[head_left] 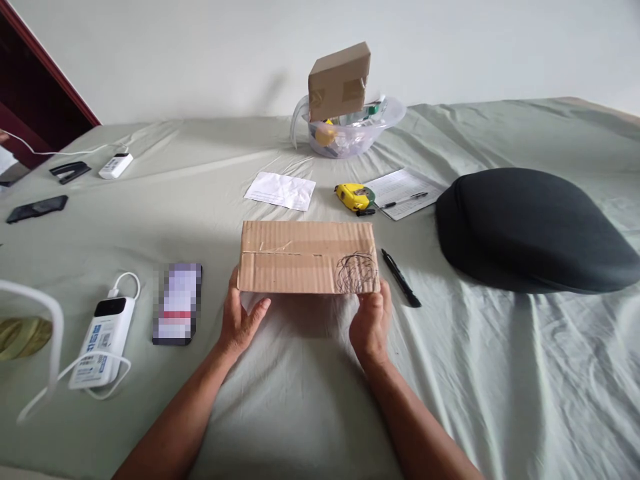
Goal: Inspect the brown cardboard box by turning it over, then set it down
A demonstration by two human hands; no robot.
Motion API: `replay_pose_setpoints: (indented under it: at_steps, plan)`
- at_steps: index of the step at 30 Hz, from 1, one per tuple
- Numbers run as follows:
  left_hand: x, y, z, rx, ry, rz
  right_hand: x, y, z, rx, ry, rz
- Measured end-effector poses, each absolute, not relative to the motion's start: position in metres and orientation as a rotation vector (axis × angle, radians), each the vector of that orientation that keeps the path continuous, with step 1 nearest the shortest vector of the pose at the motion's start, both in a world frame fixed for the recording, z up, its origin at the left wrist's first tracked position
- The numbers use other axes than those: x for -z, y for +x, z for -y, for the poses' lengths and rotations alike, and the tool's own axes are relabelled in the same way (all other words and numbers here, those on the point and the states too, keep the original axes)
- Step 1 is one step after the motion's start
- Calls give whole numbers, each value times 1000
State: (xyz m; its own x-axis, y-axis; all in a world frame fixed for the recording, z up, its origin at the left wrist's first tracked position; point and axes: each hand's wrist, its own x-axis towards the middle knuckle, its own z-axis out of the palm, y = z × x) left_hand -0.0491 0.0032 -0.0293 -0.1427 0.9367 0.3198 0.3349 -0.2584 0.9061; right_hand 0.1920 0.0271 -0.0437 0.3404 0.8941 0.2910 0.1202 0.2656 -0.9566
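Note:
A flat brown cardboard box (pixel 307 257), taped along its top and scribbled on in black at its near right corner, lies on the pale green sheet in front of me. My left hand (pixel 240 320) grips its near left corner, fingers under the edge and thumb pointing inward. At the near right corner my right hand (pixel 371 319) holds the box with curled fingers. A black pen (pixel 401 277) lies just right of the box.
Left of the box lie a phone (pixel 178 303) and a white power bank (pixel 103 340) with cable. Behind are a white paper (pixel 281 191), yellow tape measure (pixel 354 197), form with pen (pixel 405 192), clear bowl (pixel 385 123) bearing a small carton (pixel 340 80). A black cushion (pixel 530 230) is on the right.

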Motion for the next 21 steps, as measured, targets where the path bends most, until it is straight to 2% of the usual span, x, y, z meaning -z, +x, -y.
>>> replay_pose_setpoints:
  at_steps: [4,8,13,16,21]
  plan:
    - [29,-49,-3,-1514,1703,-1586,30,194,-30,-558,-1254,1127]
    - [15,-48,-2,-1682,2207,-1753,18,194,-28,-227,-1274,1354]
    - [0,-48,1,-1607,2582,-1734,13,192,-22,128,-1244,1621]
    - [1,-52,-1,-1610,2529,-1794,10,193,-23,171,-1163,1626]
    - [5,-49,0,-1676,2457,-1666,7,192,-25,26,-963,1623]
